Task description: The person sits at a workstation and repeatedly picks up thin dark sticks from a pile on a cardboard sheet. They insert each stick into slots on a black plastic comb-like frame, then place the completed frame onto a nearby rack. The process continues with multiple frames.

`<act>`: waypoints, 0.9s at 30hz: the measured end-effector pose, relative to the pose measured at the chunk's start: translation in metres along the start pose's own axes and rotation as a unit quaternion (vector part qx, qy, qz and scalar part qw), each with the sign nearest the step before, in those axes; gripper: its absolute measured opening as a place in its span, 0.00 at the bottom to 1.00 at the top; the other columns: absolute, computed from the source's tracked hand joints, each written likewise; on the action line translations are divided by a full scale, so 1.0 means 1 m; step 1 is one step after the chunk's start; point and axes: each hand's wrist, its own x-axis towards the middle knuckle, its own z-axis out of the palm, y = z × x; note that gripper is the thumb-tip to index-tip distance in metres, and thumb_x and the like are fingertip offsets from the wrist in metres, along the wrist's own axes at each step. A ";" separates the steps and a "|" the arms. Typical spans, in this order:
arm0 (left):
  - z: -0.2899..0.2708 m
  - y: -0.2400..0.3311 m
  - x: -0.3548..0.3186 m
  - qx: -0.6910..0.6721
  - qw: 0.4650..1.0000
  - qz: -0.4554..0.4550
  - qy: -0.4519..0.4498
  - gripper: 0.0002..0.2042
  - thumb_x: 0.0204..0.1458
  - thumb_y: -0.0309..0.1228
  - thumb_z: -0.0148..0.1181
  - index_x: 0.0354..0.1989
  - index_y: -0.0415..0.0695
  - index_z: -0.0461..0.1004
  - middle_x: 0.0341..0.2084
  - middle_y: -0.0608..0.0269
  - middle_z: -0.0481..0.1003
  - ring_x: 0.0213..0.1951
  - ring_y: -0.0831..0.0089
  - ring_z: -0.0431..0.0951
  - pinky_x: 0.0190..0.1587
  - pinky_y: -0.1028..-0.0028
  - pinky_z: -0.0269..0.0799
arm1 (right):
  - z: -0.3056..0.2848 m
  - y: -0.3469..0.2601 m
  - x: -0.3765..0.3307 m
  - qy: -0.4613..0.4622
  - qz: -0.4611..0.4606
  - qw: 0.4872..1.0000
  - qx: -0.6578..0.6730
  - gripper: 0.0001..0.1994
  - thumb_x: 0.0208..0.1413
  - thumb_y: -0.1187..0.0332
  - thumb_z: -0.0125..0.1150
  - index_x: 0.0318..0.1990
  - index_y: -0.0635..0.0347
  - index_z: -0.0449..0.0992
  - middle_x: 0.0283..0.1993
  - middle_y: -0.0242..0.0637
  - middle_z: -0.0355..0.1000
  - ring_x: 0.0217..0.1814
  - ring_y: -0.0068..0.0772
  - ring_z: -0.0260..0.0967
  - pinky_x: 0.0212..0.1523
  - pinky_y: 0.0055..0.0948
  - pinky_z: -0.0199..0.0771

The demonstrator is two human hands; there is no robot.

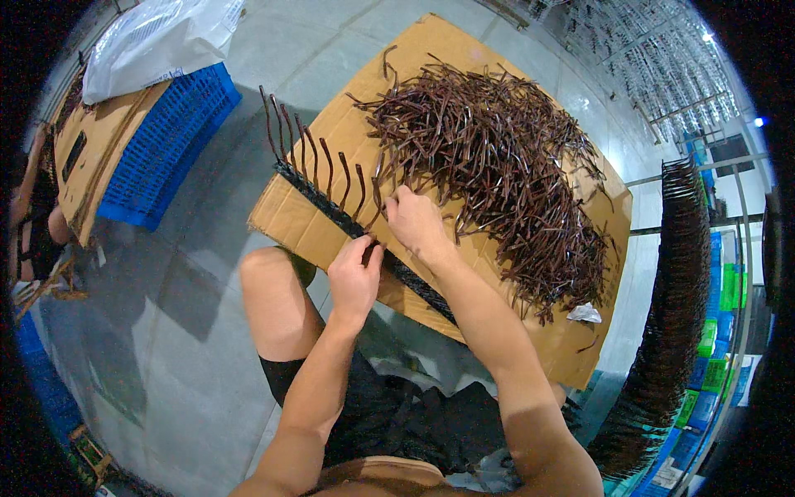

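A long dark bar (319, 197) lies along the near left edge of a brown cardboard sheet (331, 124). Several thin, wavy brown strips (330, 170) stand in a row from its far half; their kind is unclear, though they resemble eyeglass temples. My left hand (354, 282) is closed at the bar, fingertips pinching the lower end of a strip. Just right of it, my right hand (416, 222) is closed too, beside a large heap of loose brown strips (497, 157). What its fingertips hold is hidden.
Blue crate (170, 141) with cardboard and a white plastic bag (161, 41) stands at the far left. On the right hangs a long rack of dark strips (662, 331), with blue and green bins (716, 331) behind. Crumpled white paper (585, 313) lies on the cardboard. My knee borders its near left edge.
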 end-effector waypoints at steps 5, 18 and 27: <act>-0.002 -0.011 0.000 0.001 1.000 0.001 0.011 0.09 0.49 0.28 0.64 0.36 0.36 0.78 0.30 0.51 0.79 0.29 0.64 0.81 0.34 0.72 0.74 | -0.008 0.024 -0.033 -0.036 0.011 0.998 -0.049 0.14 0.57 0.60 0.51 0.38 0.63 0.76 0.34 0.56 0.75 0.39 0.62 0.73 0.43 0.49 0.74; 0.001 -0.008 -0.001 -0.030 0.999 0.012 0.006 0.08 0.50 0.26 0.64 0.37 0.36 0.78 0.29 0.52 0.79 0.28 0.66 0.80 0.34 0.73 0.74 | -0.034 0.019 -0.079 0.028 0.092 0.823 0.559 0.15 0.55 0.73 0.60 0.49 0.67 0.70 0.30 0.35 0.73 0.30 0.21 0.71 0.30 0.21 0.72; 0.005 -0.017 0.001 0.020 0.998 0.063 0.020 0.05 0.49 0.24 0.62 0.34 0.38 0.77 0.29 0.52 0.78 0.31 0.60 0.79 0.35 0.69 0.74 | 0.013 -0.004 -0.072 0.106 0.036 0.890 0.442 0.08 0.54 0.70 0.62 0.37 0.65 0.77 0.32 0.40 0.78 0.35 0.28 0.76 0.37 0.28 0.74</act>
